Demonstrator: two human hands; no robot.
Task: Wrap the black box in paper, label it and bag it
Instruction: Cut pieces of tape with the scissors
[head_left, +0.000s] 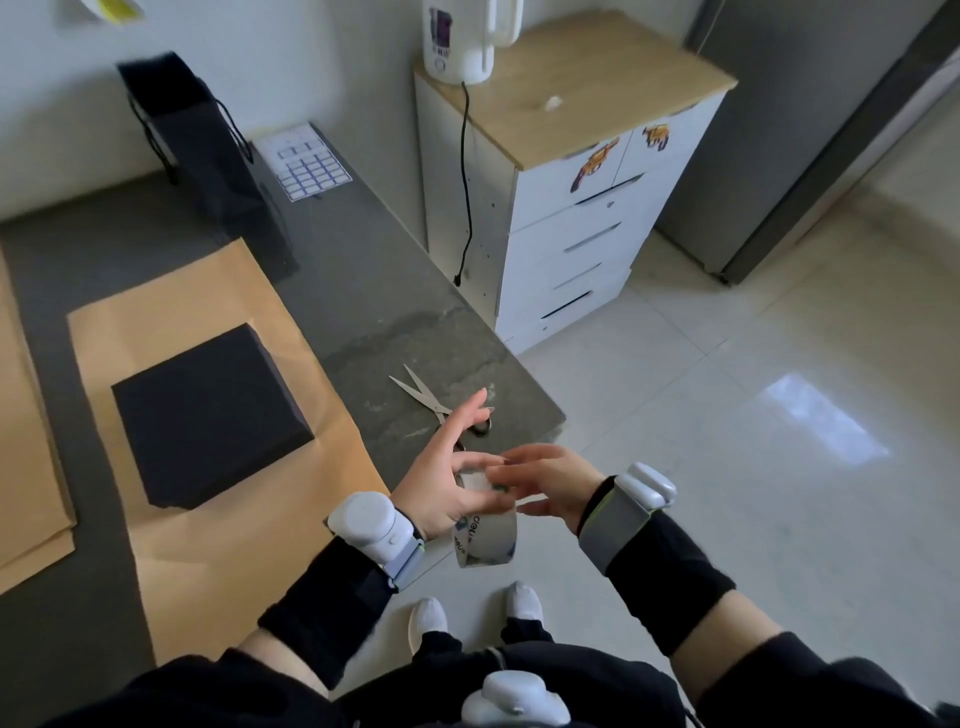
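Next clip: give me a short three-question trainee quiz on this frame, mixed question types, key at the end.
1. True or false: the black box lies unwrapped on the brown paper.
2. What is between the left hand and right hand? A stapler; B tape roll; C marker.
3. Which tool lies on the table just beyond the left hand?
Key: 1 true; 2 B; 3 scissors.

White appliance (457, 52) on drawer cabinet (582, 109)
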